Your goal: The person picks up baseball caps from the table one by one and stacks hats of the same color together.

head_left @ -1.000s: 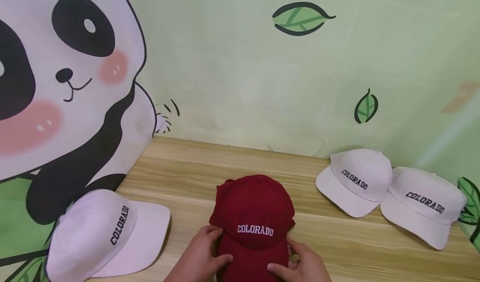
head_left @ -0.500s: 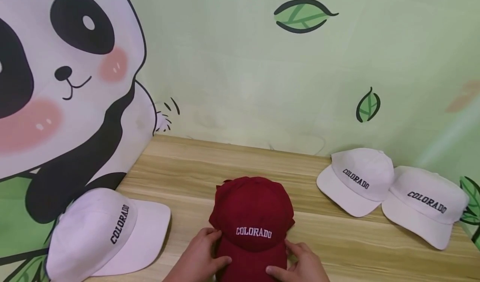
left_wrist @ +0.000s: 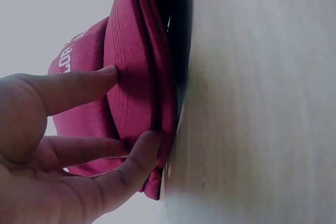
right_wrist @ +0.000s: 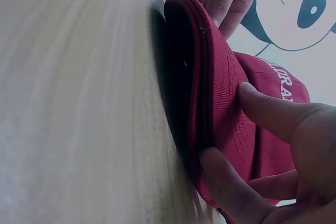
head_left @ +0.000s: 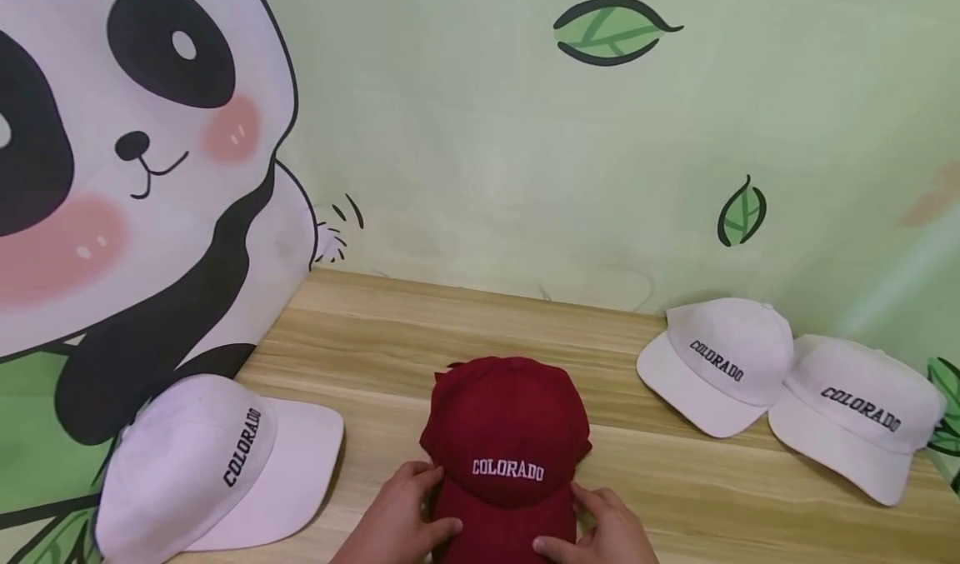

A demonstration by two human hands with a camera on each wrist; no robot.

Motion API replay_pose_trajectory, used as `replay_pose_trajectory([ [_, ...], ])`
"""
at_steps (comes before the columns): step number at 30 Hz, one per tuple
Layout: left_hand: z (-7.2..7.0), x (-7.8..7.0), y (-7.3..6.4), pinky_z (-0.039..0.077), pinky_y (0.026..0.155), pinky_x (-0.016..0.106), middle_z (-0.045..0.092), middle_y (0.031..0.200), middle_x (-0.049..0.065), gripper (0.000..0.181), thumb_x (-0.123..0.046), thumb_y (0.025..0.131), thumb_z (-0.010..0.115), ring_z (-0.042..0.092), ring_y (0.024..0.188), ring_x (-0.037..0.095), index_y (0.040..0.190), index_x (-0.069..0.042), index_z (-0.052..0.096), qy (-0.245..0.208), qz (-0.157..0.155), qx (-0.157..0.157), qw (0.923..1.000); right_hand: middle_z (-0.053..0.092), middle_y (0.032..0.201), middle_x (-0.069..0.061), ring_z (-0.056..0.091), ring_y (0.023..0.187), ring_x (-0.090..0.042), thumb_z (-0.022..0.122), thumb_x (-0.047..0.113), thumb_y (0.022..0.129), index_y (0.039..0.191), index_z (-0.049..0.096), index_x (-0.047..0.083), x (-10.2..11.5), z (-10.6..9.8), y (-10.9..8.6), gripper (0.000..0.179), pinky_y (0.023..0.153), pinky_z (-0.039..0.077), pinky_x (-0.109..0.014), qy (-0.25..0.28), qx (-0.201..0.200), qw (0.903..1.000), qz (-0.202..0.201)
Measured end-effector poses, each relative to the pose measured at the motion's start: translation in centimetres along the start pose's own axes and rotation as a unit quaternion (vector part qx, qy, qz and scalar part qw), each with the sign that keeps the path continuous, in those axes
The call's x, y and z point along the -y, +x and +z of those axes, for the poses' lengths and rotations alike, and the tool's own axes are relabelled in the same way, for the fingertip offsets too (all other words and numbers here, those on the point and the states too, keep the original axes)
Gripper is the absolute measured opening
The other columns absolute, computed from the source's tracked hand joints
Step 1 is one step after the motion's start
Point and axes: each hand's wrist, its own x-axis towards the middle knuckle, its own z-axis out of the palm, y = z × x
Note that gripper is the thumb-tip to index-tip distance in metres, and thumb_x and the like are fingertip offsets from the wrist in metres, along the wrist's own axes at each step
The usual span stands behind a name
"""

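Dark red baseball caps (head_left: pixel 506 414), nested one over another, sit at the front middle of the table in the head view, white COLORADO lettering facing me. Their layered brims show edge-on in both wrist views, curved above the wood. My left hand (head_left: pixel 405 510) holds the brim's left side, its thumb (left_wrist: pixel 79 87) on top and a finger at the brim edge. On the opposite side my right hand (head_left: pixel 603 526) grips the brim likewise, thumb (right_wrist: pixel 262 106) on top and a fingertip against the edge. The near end of the brim is cut off by the head frame.
A white COLORADO cap (head_left: pixel 217 472) lies at the left, brim pointing right. Two more white caps, one nearer the middle (head_left: pixel 723 364) and one farther right (head_left: pixel 855 414), rest by the back wall. A panda-print backdrop (head_left: pixel 480 131) rises behind the wooden table (head_left: pixel 375 322).
The red caps have shifted very slightly toward me, with both hands keeping their hold on the brim. The head view has drifted a little; the white caps stay put.
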Motion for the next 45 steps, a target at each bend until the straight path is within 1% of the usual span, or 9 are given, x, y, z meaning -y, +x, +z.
replay_pose_trajectory([
  [6, 0.15, 0.0, -0.03, 0.044, 0.096, 0.057, 0.055, 0.122, 0.026, 0.066, -0.025, 0.078, 0.08, 0.055, 0.114, 0.042, 0.123, 0.015, 0.056, 0.004, 0.004, -0.003, 1.0, 0.057, 0.097, -0.003, 0.052, 0.062, 0.0, 0.084, 0.038, 0.071, 0.128, 0.058, -0.007, -0.16, -0.04, -0.13, 0.078, 0.058, 0.045, -0.017, 0.003, -0.006, 1.0, -0.003],
  [15, 0.03, 0.08, 0.12, 0.046, 0.094, 0.056, 0.056, 0.122, 0.025, 0.066, -0.025, 0.077, 0.08, 0.056, 0.112, 0.04, 0.124, 0.015, 0.056, 0.002, 0.006, 0.0, 1.0, 0.058, 0.099, -0.003, 0.053, 0.063, -0.001, 0.084, 0.038, 0.071, 0.129, 0.056, -0.007, -0.16, -0.13, -0.15, 0.078, 0.058, 0.046, -0.018, 0.006, -0.004, 1.0, 0.002],
  [21, -0.02, 0.09, 0.12, 0.046, 0.094, 0.056, 0.056, 0.121, 0.024, 0.065, -0.025, 0.077, 0.08, 0.056, 0.112, 0.04, 0.124, 0.014, 0.057, 0.002, 0.009, -0.005, 0.9999, 0.058, 0.098, -0.004, 0.053, 0.064, -0.001, 0.084, 0.039, 0.071, 0.13, 0.056, -0.007, -0.16, -0.11, -0.13, 0.08, 0.058, 0.046, -0.018, 0.014, -0.001, 0.9999, 0.001],
  [29, -0.13, 0.01, 0.05, 0.047, 0.093, 0.055, 0.056, 0.121, 0.024, 0.064, -0.024, 0.078, 0.08, 0.057, 0.111, 0.039, 0.124, 0.013, 0.057, -0.004, 0.004, -0.004, 1.0, 0.057, 0.097, -0.004, 0.053, 0.063, 0.0, 0.084, 0.038, 0.072, 0.131, 0.055, -0.007, -0.32, -0.01, -0.12, 0.08, 0.058, 0.046, -0.018, 0.02, -0.004, 0.9998, -0.005],
  [35, -0.27, 0.13, -0.05, 0.048, 0.092, 0.054, 0.058, 0.12, 0.022, 0.061, -0.025, 0.077, 0.08, 0.058, 0.109, 0.036, 0.122, 0.01, 0.06, 0.003, 0.016, -0.021, 0.9996, 0.057, 0.096, -0.003, 0.054, 0.062, 0.002, 0.084, 0.034, 0.072, 0.131, 0.054, -0.008, -0.43, -0.13, -0.17, 0.079, 0.059, 0.047, -0.017, 0.04, -0.003, 0.9991, -0.015],
  [38, -0.31, 0.12, -0.08, 0.047, 0.093, 0.054, 0.058, 0.121, 0.021, 0.06, -0.025, 0.076, 0.081, 0.058, 0.11, 0.037, 0.121, 0.009, 0.061, 0.004, 0.016, -0.028, 0.9995, 0.057, 0.096, -0.003, 0.055, 0.062, 0.002, 0.083, 0.033, 0.073, 0.132, 0.053, -0.008, -0.47, -0.27, -0.21, 0.078, 0.059, 0.048, -0.018, 0.045, 0.001, 0.9988, -0.016],
  [41, -0.35, 0.07, -0.07, 0.047, 0.093, 0.054, 0.058, 0.122, 0.022, 0.059, -0.025, 0.077, 0.08, 0.057, 0.111, 0.037, 0.121, 0.009, 0.061, 0.002, 0.012, -0.028, 0.9995, 0.057, 0.096, -0.003, 0.055, 0.062, 0.002, 0.083, 0.034, 0.073, 0.133, 0.053, -0.007, -0.47, -0.39, -0.23, 0.078, 0.059, 0.048, -0.018, 0.045, 0.0, 0.9989, -0.014],
  [45, -0.36, 0.22, -0.07, 0.048, 0.093, 0.053, 0.059, 0.121, 0.02, 0.058, -0.026, 0.077, 0.08, 0.058, 0.11, 0.036, 0.12, 0.007, 0.062, 0.011, 0.021, -0.038, 0.999, 0.058, 0.096, -0.003, 0.056, 0.062, 0.002, 0.082, 0.035, 0.074, 0.133, 0.053, -0.007, -0.38, -0.55, -0.31, 0.078, 0.059, 0.048, -0.018, 0.038, -0.006, 0.9992, -0.012],
])
